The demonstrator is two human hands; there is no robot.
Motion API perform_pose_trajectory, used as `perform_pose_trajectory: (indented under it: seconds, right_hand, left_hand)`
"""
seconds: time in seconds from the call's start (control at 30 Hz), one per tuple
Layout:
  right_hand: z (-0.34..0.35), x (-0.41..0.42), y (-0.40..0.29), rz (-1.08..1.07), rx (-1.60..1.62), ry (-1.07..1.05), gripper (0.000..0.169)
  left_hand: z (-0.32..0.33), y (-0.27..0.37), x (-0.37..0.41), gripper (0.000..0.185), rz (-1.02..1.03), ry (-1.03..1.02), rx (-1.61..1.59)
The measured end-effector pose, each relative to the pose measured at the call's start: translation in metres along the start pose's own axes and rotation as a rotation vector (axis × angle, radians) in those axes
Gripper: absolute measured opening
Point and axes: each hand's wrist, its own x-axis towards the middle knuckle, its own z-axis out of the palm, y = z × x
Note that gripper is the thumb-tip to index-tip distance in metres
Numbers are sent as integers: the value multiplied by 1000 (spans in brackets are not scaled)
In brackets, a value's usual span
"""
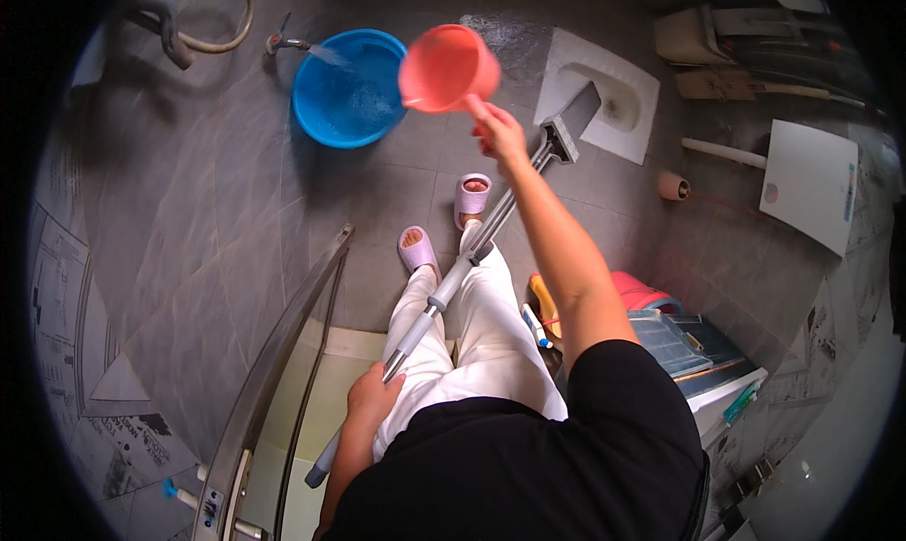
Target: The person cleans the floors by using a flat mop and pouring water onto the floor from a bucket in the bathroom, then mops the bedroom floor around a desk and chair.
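Observation:
My right hand is stretched forward, gripping the handle of a coral-red plastic water dipper, which is tilted and slightly blurred. The dipper is just right of a blue plastic basin, overlapping its rim from this view. Water runs from a wall tap into the basin. Held in my left hand at my lap is the metal pole of a mop. It slants past my legs, and its flat grey head lies over the white squat toilet.
An open door with a metal edge stands at my left. To the right are a red bucket, a blue-lidded box and a white cistern. Water wets the tiles behind the dipper. A hose hangs top left.

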Motion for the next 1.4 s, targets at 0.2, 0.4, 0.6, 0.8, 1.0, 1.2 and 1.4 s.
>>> perform_pose_trajectory:
  seconds: [0.2,0.4,0.6,0.8,1.0,1.2,1.4]
  right_hand:
    - [107,36,25,217,406,-441,55]
    - [106,7,58,-6,-298,-327,56]
    - [9,-147,75,-560,-1034,-738,48]
    - [2,-232,28,-949,-1095,-539,52]
    - [2,-173,-29,-1138,-993,-407,25]
    - [-12,-177,-196,-1013,-812,-222,19]
    - [-22,-254,-273,-905,-785,-443,18]
  left_hand:
    - [0,-6,5,39,-40,-66,2]
    - [-7,-4,-3,42,60,-27,13]
    - [-40,22,-23,44,127,47,73]
    - [-86,88,-71,49,73,24,127]
    - [-132,196,-126,34,759,741,210]
    - [-156,261,-138,32,1039,450,-356]
    - [-200,359,-148,62,1577,338,-752]
